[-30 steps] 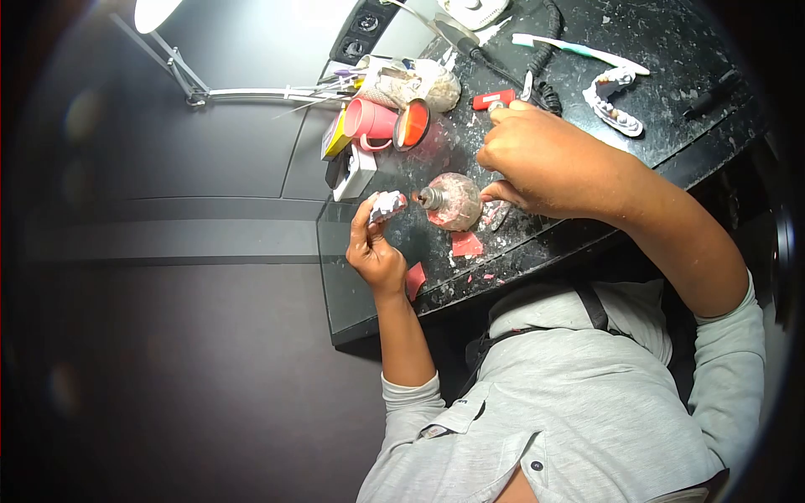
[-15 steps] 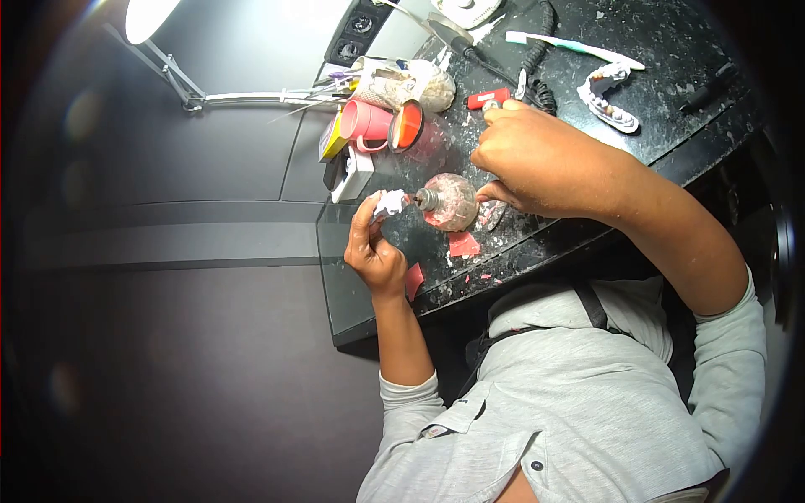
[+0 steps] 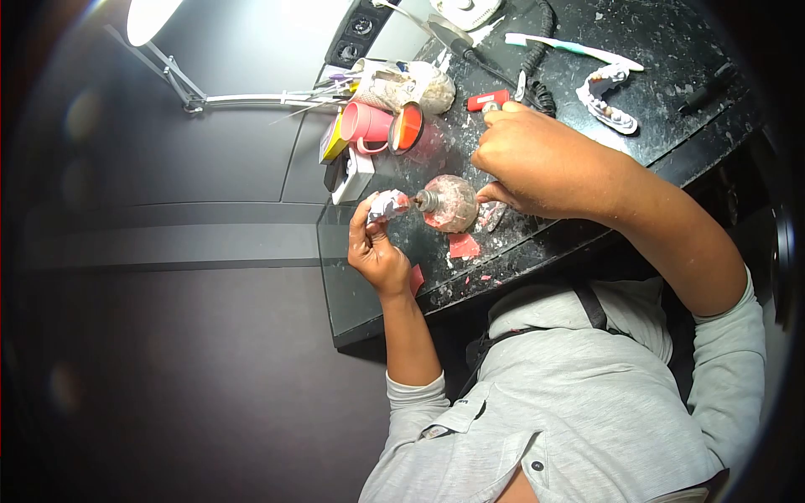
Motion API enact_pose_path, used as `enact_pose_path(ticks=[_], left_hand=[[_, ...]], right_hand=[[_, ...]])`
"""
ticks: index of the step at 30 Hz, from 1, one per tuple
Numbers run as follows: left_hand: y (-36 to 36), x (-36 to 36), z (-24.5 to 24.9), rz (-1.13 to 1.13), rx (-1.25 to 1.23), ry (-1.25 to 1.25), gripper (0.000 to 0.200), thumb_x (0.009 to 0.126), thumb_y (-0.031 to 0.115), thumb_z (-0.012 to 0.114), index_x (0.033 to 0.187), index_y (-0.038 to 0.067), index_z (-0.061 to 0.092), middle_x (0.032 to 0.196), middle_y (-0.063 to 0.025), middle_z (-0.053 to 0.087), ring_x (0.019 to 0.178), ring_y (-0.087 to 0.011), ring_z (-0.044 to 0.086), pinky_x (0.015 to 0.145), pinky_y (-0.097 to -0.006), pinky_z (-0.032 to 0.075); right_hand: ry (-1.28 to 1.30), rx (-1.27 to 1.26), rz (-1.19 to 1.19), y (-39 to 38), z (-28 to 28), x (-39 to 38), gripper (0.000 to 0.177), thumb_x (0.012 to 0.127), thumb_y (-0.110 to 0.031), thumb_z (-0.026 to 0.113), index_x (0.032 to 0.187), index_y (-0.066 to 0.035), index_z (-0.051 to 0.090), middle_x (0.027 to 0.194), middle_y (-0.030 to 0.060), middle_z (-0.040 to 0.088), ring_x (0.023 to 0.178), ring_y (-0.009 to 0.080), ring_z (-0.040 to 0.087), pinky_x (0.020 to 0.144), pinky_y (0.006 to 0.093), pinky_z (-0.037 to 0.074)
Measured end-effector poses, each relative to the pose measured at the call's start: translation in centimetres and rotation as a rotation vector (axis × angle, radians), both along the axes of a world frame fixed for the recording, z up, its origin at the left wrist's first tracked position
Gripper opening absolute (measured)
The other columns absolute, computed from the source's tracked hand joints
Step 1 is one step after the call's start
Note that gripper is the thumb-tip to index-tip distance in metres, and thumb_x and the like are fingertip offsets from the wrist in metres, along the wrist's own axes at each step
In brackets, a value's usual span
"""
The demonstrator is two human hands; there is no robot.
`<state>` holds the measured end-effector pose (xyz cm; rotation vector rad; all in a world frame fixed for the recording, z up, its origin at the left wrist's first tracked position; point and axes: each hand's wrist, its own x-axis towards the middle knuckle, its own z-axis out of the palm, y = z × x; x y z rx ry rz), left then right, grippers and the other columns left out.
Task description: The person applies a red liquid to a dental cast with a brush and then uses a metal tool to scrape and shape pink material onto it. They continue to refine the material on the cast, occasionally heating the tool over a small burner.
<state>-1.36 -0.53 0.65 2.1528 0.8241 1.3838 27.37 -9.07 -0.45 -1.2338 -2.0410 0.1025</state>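
My left hand point(image 3: 381, 260) pinches a white plaster dental model point(image 3: 388, 206) with pink wax on its right end. That waxed end is right by the metal neck of a round glass spirit burner point(image 3: 451, 204), which is smeared with pink and white residue. Any flame is too faint to make out. My right hand point(image 3: 524, 159) is closed on the far side of the burner, with its thumb reaching to the burner's side. A small metallic piece shows at its curled fingers; what they hold is hidden. Below the burner lies a pink wax piece point(image 3: 464, 246).
Behind stand a pink mug point(image 3: 366, 123), an orange-faced round container point(image 3: 407, 127) and a holder with several tools point(image 3: 402, 84). A red box point(image 3: 488, 100), toothbrush point(image 3: 574, 47), second dental model point(image 3: 608, 105) and coiled cord point(image 3: 537, 59) lie on the black worktop. A lamp point(image 3: 151, 18) hangs upper left.
My left hand has moved slightly right and turned the dental model, so more of its pink wax shows beside the burner's neck. My right hand has stayed in place.
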Motion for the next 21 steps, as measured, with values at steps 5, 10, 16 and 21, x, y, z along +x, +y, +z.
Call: enact_pose_path(ticks=[5,10,16,21], left_hand=[[0.0,0.1,0.0,-0.029,-0.035,-0.055,0.025,0.109,0.008,0.049,0.124,-0.005,0.063,0.117,-0.0138,0.069,0.108,-0.021,0.068,0.097,-0.0352,0.055],[-0.1,0.3,0.0,-0.07,-0.073,-0.096,0.031,0.109,0.016,0.051,0.127,-0.008,0.056,0.117,-0.0231,0.069,0.106,-0.0292,0.071,0.096,-0.0369,0.059],[0.4,0.0,-0.1,-0.271,-0.262,-0.214,0.03,0.108,0.013,0.05,0.132,-0.004,0.055,0.125,-0.0191,0.067,0.105,-0.0252,0.067,0.096,-0.0362,0.052],[2.8,-3.5,-2.1,-0.472,-0.709,-0.656,0.035,0.107,0.01,0.048,0.139,-0.005,0.045,0.133,-0.021,0.059,0.109,-0.0255,0.059,0.098,-0.0347,0.05]], right_hand=[[0.009,0.013,0.0,-0.1,0.0,0.0,0.03,0.084,-0.028,0.079,0.085,0.001,0.072,0.079,0.0134,0.07,0.092,0.0307,0.063,0.087,0.0417,0.049],[0.002,0.0,0.0,-0.1,0.0,0.0,0.03,0.084,-0.028,0.078,0.085,0.001,0.072,0.079,0.0133,0.069,0.092,0.0307,0.063,0.088,0.0416,0.048],[0.064,0.137,-0.007,0.2,-0.4,0.0,0.031,0.078,-0.024,0.084,0.076,0.005,0.073,0.072,0.0222,0.07,0.083,0.0384,0.072,0.079,0.0431,0.057],[0.081,0.161,-0.016,0.4,-0.7,0.1,0.031,0.077,-0.023,0.084,0.074,0.006,0.073,0.072,0.0226,0.069,0.082,0.0386,0.072,0.078,0.0436,0.057]])
